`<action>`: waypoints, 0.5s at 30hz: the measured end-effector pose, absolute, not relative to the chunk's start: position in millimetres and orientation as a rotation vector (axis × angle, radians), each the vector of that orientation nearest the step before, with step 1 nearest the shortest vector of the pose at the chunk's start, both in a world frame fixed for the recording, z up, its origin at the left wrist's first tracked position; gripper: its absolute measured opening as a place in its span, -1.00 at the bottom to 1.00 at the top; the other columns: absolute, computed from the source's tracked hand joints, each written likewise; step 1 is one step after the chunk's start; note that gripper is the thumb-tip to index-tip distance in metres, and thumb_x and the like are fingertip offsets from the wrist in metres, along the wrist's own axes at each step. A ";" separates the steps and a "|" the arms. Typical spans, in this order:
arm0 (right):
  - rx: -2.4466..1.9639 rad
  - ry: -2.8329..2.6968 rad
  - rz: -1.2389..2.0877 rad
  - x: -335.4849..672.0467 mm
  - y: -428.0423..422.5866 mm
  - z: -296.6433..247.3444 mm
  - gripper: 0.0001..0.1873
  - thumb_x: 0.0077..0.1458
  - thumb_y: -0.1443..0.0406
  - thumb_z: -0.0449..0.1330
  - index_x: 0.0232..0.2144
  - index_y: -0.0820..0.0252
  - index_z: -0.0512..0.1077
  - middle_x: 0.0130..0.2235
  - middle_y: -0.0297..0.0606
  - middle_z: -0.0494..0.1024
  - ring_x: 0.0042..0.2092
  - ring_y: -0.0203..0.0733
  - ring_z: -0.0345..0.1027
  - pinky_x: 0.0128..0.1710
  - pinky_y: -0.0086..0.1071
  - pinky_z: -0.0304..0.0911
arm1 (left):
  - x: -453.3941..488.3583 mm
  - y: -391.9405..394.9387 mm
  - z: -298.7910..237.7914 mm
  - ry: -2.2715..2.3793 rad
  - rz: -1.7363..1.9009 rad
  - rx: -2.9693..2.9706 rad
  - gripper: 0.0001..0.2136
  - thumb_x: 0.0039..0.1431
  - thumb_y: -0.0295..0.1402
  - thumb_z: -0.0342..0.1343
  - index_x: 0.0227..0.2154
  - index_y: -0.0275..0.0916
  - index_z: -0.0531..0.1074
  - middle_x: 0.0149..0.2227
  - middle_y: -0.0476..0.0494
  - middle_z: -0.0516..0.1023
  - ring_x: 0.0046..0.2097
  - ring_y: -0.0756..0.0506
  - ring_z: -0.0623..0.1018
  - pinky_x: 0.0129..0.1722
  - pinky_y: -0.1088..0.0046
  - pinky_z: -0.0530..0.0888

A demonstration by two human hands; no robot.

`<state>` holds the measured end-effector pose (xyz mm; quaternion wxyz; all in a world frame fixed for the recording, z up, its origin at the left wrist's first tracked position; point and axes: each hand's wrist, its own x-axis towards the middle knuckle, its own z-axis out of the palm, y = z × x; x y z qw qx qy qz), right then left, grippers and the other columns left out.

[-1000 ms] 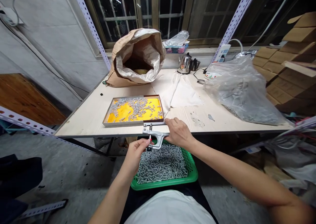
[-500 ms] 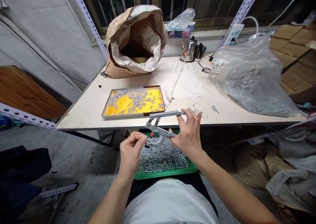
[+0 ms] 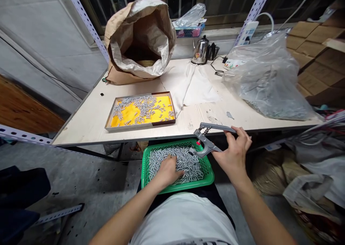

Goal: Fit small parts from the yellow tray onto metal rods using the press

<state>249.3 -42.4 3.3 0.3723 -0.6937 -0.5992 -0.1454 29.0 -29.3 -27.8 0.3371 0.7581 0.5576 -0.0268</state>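
My right hand (image 3: pixel 234 154) grips the handles of grey metal pliers (image 3: pixel 207 141) with a spring and a red tip; the handles stand apart. It holds them just past the right rim of a green basket (image 3: pixel 208 176) on my lap. The basket is full of small silver metal pieces (image 3: pixel 185 158). My left hand (image 3: pixel 167 171) reaches into that pile with fingers curled down among the pieces; what they pinch is hidden. Ahead on the table lies a metal tray (image 3: pixel 109 127) with a yellow floor and several scattered silver pieces.
The pale table (image 3: pixel 88 119) also bears an open brown paper sack (image 3: pixel 140 40), a white cloth (image 3: pixel 194 86), a steel kettle (image 3: pixel 201 50) and a large clear plastic bag (image 3: pixel 266 79). Cardboard boxes (image 3: pixel 309 36) stack at right. Perforated shelf rails (image 3: pixel 24 137) run at left.
My left hand dropped from the pliers' jaw into the basket. My right hand carried the pliers rightward and let the handles spread. The view tilted down and left.
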 end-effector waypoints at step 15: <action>-1.758 -1.499 -0.417 257.3 -44.2 -10.6 -0.46 -0.04 0.03 0.20 -0.10 0.29 0.37 0.06 0.13 0.28 0.15 0.26 0.09 0.08 0.21 0.02 | 13.0 -47.9 127.0 0.770 0.750 1.969 -0.84 0.16 -0.30 0.09 -0.33 -0.14 0.58 -0.28 -0.22 0.59 -0.22 -0.17 0.55 -0.13 0.30 0.43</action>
